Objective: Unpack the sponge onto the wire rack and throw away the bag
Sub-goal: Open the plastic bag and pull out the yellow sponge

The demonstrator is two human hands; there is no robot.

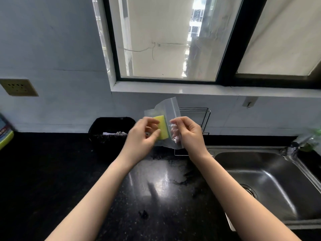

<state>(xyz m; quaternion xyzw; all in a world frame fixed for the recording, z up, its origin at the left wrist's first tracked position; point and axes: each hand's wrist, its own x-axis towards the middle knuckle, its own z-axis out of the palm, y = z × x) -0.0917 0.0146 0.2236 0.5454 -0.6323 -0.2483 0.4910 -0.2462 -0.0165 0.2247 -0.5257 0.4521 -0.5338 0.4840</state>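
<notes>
Hands meet at the centre of the frame, raised above a black speckled counter (69, 171). The left hand (142, 136) pinches a yellow sponge (162, 126) between thumb and fingertips; a thin green edge runs down the sponge's right side. The sponge sits partly within a clear zip bag (171, 110), its upper left corner showing plainly, though whether that corner is outside the plastic I cannot tell. The right hand (188, 134) grips the bag's right part, fingers curled closed on the crumpled film, while the bag's top flap stands up above both hands. Directly behind the bag, against the wall, a wire rack (199, 115) stands on the counter, mostly hidden by the hands. Left of centre, a black bin (107, 129) lined with a dark bag holds some scraps. A steel sink (260, 180) fills the lower right, with a window (165, 40) across the top.
</notes>
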